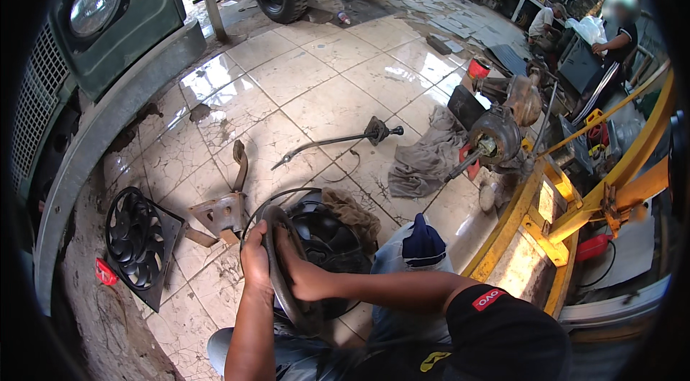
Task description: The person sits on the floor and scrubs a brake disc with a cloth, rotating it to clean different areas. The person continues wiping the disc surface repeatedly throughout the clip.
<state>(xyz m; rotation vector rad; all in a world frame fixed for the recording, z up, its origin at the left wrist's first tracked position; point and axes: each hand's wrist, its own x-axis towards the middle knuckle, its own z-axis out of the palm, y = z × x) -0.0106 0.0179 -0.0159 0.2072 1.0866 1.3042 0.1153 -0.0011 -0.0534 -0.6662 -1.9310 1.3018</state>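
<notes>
A dark, worn round part with a thick rim (pixel 279 279) stands tilted between my hands, seen nearly edge-on. My left hand (pixel 254 257) is closed around its left edge. On its inner face lies my right hand (pixel 302 274), fingers pressed together against the surface; anything under them is hidden. Just beyond sits a black fan (pixel 323 226) with curved blades, partly covered by my arm. A crumpled brown rag (pixel 352 214) rests on its far right side. Left of my hands, a rusty metal bracket with a pedal arm (pixel 224 212) lies on the tiles.
Another black fan (pixel 136 241) lies at the left, beside a red object (pixel 106 272). A long metal lever (pixel 323 142) lies ahead. To the right are a grey cloth (pixel 424 158), an axle housing (pixel 499 133) and a yellow frame (pixel 532 216). A green vehicle (pixel 118 36) borders the left.
</notes>
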